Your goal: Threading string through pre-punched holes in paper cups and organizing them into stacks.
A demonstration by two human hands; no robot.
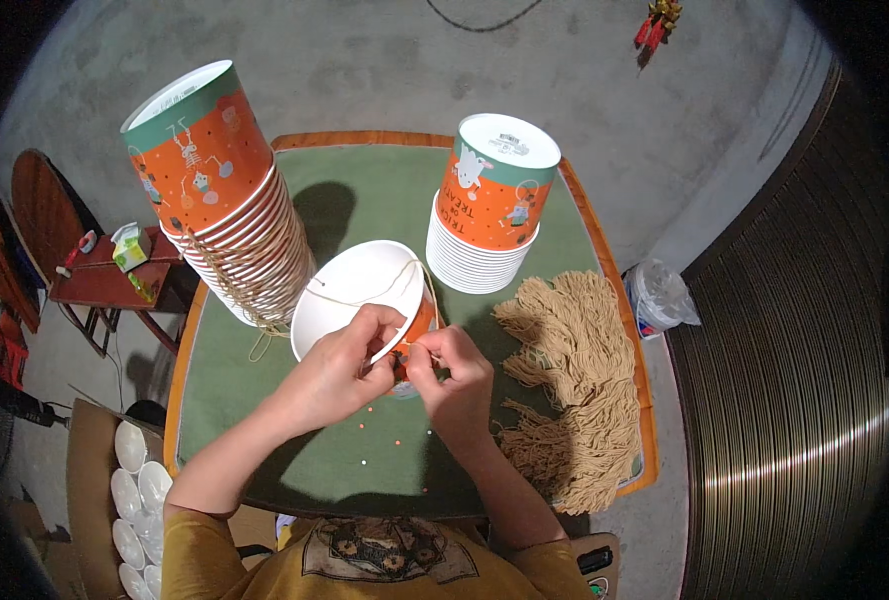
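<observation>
A paper bucket [343, 283], white inside and orange outside, lies tilted on the green-topped table with its mouth toward me. My left hand [345, 360] is closed on its near rim, with the thumb outside and fingers reaching in. Close to the bucket's right side, my right hand [457, 375] pinches a thin beige cord [434, 285]. The cord runs across the bucket's mouth and over the rim down to those fingertips. Whether my left fingers also hold cord inside the rim is hidden.
A tall upside-down bucket stack [195, 160], draped with cord loops [250, 262], stands at left. Another stack [495, 205] stands at back right. Beige cords [580, 390] lie heaped on the right. Small punched-out dots [398, 442] dot the cloth [235, 400]. A box of white cups [90, 480] sits lower left.
</observation>
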